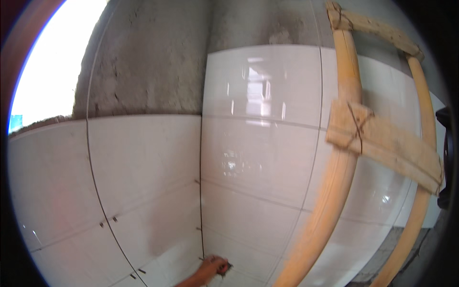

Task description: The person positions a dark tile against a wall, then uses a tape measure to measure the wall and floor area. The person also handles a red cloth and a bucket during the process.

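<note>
My left hand reaches in from the lower edge, low in the corner where two tiled walls meet. Its fingers are closed, bent against the right-hand wall's white tile. A small dark patch or piece shows at the fingertips; I cannot tell whether it is held or part of the wall. Small dark tile spacers stick out of the joints on the left wall, and a few more sit along the corner joint. My right hand is out of view.
A ladder of round wooden poles with wired-on plank rungs stands close on the right. Bare grey cement lies above the tiles. A bright window opening is at upper left. Thin dark lines, perhaps cords, hang down the walls.
</note>
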A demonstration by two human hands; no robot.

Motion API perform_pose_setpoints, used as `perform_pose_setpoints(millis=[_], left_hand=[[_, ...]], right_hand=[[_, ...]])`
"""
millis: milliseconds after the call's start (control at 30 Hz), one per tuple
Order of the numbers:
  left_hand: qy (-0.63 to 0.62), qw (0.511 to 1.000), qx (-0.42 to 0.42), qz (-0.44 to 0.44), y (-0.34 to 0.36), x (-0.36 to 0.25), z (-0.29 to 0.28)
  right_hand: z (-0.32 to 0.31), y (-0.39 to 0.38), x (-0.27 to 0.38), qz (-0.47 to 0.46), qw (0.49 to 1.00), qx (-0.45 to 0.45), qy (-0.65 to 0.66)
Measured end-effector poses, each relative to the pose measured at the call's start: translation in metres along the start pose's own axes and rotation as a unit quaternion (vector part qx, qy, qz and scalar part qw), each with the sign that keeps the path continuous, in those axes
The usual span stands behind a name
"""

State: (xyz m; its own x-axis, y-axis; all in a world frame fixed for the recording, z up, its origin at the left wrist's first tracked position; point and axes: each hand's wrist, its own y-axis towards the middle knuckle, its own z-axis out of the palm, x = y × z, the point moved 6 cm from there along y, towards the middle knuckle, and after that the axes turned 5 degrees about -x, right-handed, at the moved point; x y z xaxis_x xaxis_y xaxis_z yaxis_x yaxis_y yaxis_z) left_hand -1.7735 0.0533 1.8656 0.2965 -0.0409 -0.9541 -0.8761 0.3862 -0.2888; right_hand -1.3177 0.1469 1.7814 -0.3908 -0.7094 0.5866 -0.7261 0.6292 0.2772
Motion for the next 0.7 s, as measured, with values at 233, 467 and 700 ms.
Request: perform_pose_setpoints(millis=[233, 467, 700], left_hand=[[-0.133, 0.989, -0.016, -0.060, -0.120, -0.022, 0.115], [-0.032, 0.981, -0.147, -0.124, -0.115, 0.008, 0.103], [-0.016, 0.919, -0.385, 0.088, -0.136, 0.078, 0.051]], right_hand=[[-0.084, 0.058, 0.020, -0.178, 0.965, 0.170, 0.092], [-0.179, 0.192, 0.126, -0.306, 0.922, -0.079, 0.224], [-0.091, 0.199, 0.156, -0.268, 0.963, 0.026, -0.010]])
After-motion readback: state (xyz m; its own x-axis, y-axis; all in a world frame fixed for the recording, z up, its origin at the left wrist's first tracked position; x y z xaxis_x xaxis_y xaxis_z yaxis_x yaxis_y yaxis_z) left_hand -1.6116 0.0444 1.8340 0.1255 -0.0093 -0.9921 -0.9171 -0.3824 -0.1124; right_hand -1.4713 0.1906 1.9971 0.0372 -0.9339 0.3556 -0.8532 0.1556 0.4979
